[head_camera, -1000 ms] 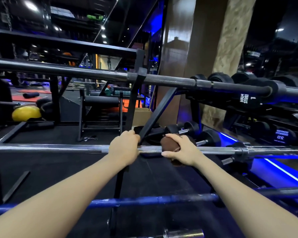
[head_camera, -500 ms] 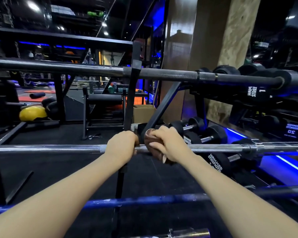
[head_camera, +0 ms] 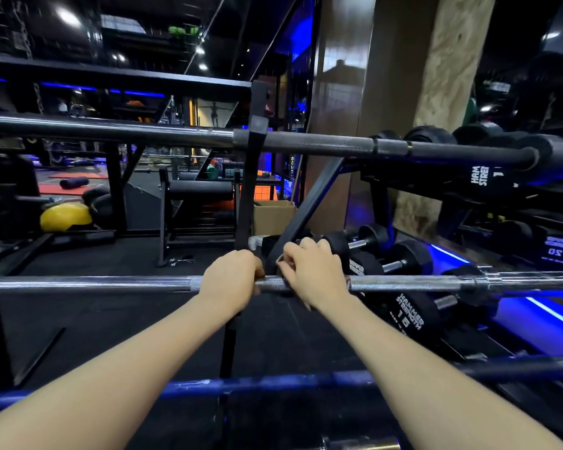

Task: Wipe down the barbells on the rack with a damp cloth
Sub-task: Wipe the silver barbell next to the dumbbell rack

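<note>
Chrome barbell (head_camera: pixel 111 284) is landmark, middle tier of rack. Left hand (head_camera: pixel 229 280) curled round its shaft, bracing. Right hand (head_camera: pixel 312 274) just beside, clamped over shaft, cloth (head_camera: pixel 281 262) mostly hidden beneath fingers. Judged mid-task: wiping this bar underway. Black barbell (head_camera: pixel 306 144) above, blue barbell (head_camera: pixel 273 383) below; whether wiped, cannot tell.

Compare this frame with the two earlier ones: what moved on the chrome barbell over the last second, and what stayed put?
The right hand, wrapped round the brown cloth, slid left along the chrome barbell until it nearly meets the left hand; the cloth is now mostly hidden under the fingers. Nothing was let go. The left hand kept its grip at the same spot beside the rack upright, and the black barbell above stayed in place.
</note>
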Motion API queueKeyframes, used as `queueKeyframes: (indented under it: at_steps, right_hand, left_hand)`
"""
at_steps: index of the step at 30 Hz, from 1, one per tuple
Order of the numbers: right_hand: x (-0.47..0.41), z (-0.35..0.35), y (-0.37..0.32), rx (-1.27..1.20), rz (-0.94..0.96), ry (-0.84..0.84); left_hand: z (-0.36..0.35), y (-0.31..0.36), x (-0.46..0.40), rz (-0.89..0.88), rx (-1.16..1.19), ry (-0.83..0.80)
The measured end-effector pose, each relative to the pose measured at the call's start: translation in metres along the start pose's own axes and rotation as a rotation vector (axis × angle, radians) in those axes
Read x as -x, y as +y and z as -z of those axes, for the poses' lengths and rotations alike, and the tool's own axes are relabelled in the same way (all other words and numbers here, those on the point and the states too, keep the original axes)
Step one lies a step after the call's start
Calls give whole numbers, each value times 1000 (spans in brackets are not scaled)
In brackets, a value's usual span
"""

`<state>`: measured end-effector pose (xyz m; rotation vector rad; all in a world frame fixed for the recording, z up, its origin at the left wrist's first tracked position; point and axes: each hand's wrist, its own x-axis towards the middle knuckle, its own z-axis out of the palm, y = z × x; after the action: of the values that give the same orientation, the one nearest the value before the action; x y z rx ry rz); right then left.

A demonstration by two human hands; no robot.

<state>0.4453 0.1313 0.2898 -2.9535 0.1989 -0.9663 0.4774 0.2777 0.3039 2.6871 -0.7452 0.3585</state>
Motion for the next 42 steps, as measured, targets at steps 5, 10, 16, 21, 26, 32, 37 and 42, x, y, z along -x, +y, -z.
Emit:
queueKeyframes:
  at_steps: [5, 10, 16, 21, 26, 32, 37, 42]
  right_hand:
    - [2, 12, 58, 18, -155, -15]
    - [1, 10, 23, -34, -132, -28]
    - [-4, 5, 7, -35, -36, -54]
    - [9, 19, 72, 68, -241, -13]
    - [-5, -2, -14, 24, 6, 28]
    - [14, 7, 54, 47, -92, 91]
    - [24, 19, 85, 156, -301, 144]
    - [15, -1, 7, 82, -1, 187]
  left_hand:
    - [-3, 0, -3, 19, 38, -6]
    - [-5, 6, -2, 3, 8, -6]
    - [1, 4, 0, 22, -2, -13]
    - [4, 4, 1, 47, 46, -33]
    - [5, 9, 5, 33, 8, 3]
    - [8, 5, 5, 60, 70, -24]
    - [6, 13, 3, 70, 79, -12]
    - [5, 16, 5, 80, 27, -3]
